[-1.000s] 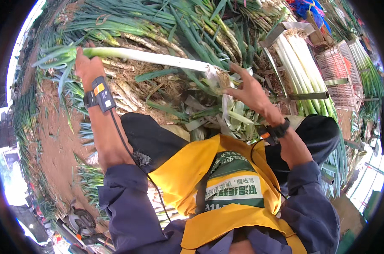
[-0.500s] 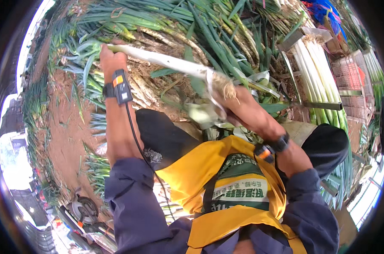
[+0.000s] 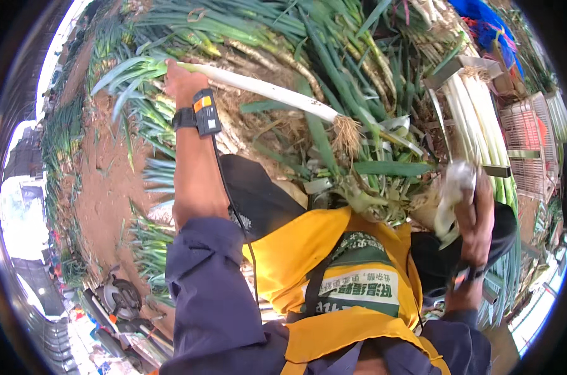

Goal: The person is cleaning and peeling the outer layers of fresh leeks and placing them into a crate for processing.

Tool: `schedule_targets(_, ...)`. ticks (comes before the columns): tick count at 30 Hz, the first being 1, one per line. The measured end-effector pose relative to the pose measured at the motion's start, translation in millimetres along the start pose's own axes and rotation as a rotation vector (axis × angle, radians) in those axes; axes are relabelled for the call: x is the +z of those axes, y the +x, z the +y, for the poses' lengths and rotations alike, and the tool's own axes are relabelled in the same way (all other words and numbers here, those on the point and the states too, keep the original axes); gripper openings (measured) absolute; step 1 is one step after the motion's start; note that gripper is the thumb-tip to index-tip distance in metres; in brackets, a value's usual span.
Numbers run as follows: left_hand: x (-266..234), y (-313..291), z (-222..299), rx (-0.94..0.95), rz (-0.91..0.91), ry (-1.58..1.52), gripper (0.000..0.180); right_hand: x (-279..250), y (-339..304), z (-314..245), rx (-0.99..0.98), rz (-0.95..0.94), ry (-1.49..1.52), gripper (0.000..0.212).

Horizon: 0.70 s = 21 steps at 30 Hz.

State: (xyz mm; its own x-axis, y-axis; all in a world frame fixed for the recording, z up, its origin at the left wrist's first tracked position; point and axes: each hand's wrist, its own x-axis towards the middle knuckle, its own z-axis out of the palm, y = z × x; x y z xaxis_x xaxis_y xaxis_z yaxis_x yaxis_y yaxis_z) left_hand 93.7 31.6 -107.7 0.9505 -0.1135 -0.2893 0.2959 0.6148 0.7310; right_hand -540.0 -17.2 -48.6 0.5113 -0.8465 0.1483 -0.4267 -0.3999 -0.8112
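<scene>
My left hand (image 3: 184,80) is closed around a long green onion (image 3: 264,92), gripping it where the white shaft turns to green leaves. The cleaned white shaft slants down to the right, its brown roots (image 3: 346,134) at the free end. Off to the right, above my knee, my right hand (image 3: 477,209) is blurred, with a pale, limp peeled outer layer (image 3: 453,194) at its fingers. Peeled scraps (image 3: 361,194) and loose leaves lie in front of my lap.
Unpeeled green onions (image 3: 258,34) are heaped at the far side. On the right, cleaned white ones (image 3: 474,119) lie in a metal frame (image 3: 499,170), beside a pale plastic crate (image 3: 527,147). Bare soil (image 3: 102,200) stretches along the left, with a wheeled item (image 3: 121,297) at the lower left.
My right hand has pulled away from the root end and swung right with the pale peeled layer. The white shaft now shows bare down to its roots, still in my left hand.
</scene>
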Motion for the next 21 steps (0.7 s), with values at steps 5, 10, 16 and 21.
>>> schedule_targets(5, 58, -84, -23, 0.151, -0.205, -0.089, 0.028, 92, 83, 90, 0.208, -0.368, 0.137, 0.025)
schedule_targets(10, 58, -87, 7, 0.276, -0.407, -0.055, 0.02, 153, 86, 56, -0.009, -0.226, -0.053, 0.019)
schedule_targets(16, 55, -96, 8, 0.305, -0.488, -0.04, 0.043, 188, 119, -36, -0.325, -0.014, 0.003, 0.02)
schedule_targets(21, 73, -130, -6, 0.298, -0.494, -0.02, 0.019, 225, 132, -41, -0.318, -0.018, -0.018, 0.018)
